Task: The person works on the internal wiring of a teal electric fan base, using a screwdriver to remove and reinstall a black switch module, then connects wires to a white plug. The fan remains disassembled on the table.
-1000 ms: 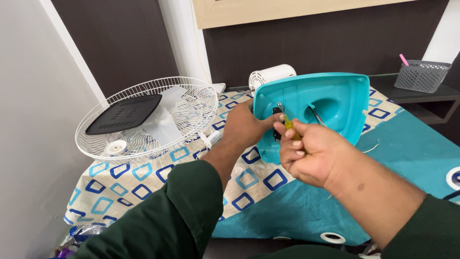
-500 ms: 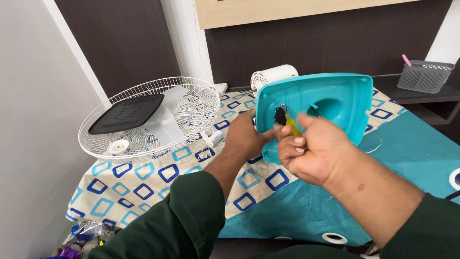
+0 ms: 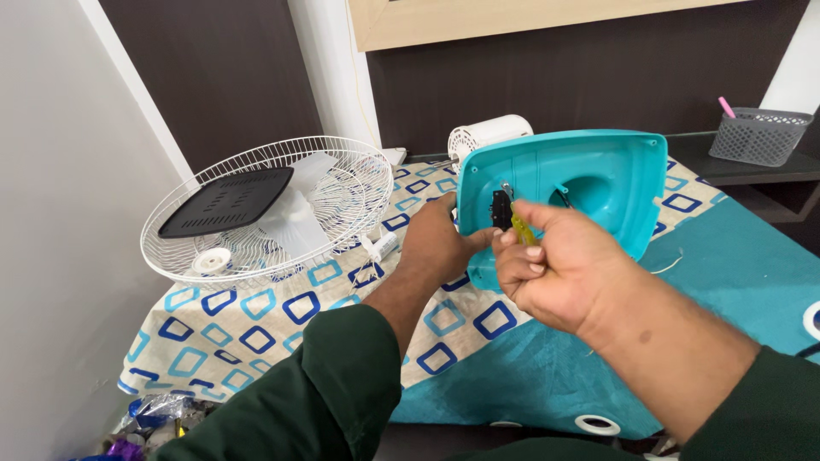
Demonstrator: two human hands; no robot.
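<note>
A teal plastic fan base (image 3: 589, 183) stands on its edge on the table, its hollow underside facing me. My left hand (image 3: 440, 243) grips its left rim and holds it upright. My right hand (image 3: 555, 265) is closed around a yellow-handled screwdriver (image 3: 519, 229), whose tip points up at a small black part (image 3: 501, 209) fixed inside the base. A white fan motor (image 3: 487, 135) lies behind the base.
A white wire fan grille (image 3: 273, 205) with a black panel and white blades in it lies at the left. A patterned blue and teal cloth (image 3: 256, 324) covers the table. A grey mesh basket (image 3: 758, 135) sits on a dark shelf at the right. Wrappers lie on the floor at lower left.
The view has shifted slightly. My right hand with the screwdriver has stayed at the black part, and my left hand keeps its hold on the base's rim.
</note>
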